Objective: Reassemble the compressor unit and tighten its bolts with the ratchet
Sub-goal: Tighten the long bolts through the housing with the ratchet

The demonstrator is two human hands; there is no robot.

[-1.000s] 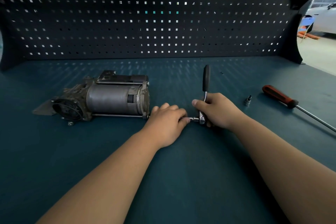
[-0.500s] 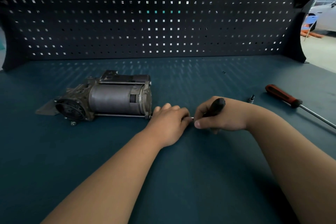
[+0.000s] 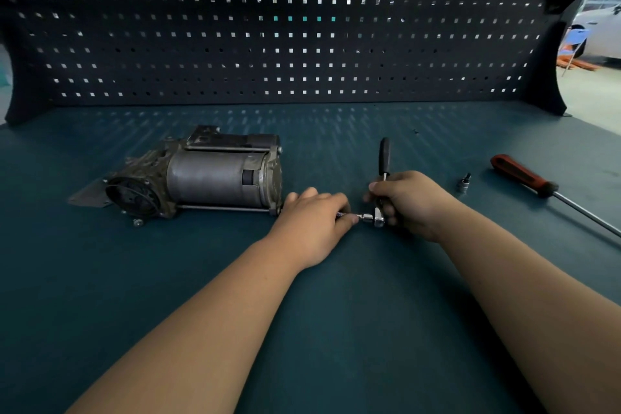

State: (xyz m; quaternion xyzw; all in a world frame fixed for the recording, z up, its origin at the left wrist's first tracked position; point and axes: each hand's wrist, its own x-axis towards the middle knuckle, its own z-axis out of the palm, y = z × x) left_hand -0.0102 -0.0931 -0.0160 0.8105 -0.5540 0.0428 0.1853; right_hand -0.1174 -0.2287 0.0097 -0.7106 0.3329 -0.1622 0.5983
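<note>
1. Compressor (image 3: 215, 178), grey and grimy, lies on its side on the bench (image 3: 302, 329), at 10 o'clock from the hands.
2. Left hand (image 3: 312, 217) pinches the drive end of the ratchet (image 3: 384, 161). Right hand (image 3: 408, 202) curls round its shank, handle pointing to 12.
3. Socket (image 3: 464, 183) and screwdriver (image 3: 521, 175) lie at 3 o'clock, apart.

The bar running from the ratchet (image 3: 384, 158) head toward 9 o'clock is covered by the left hand (image 3: 312, 218), so its far end at the compressor (image 3: 208, 178) cannot be seen. The ratchet's neck is wrapped by the right hand (image 3: 408, 202). The screwdriver (image 3: 519, 173) shaft is cut off by the frame edge at 3 o'clock. The small metal piece (image 3: 464, 182) beside it cannot be identified.
</note>
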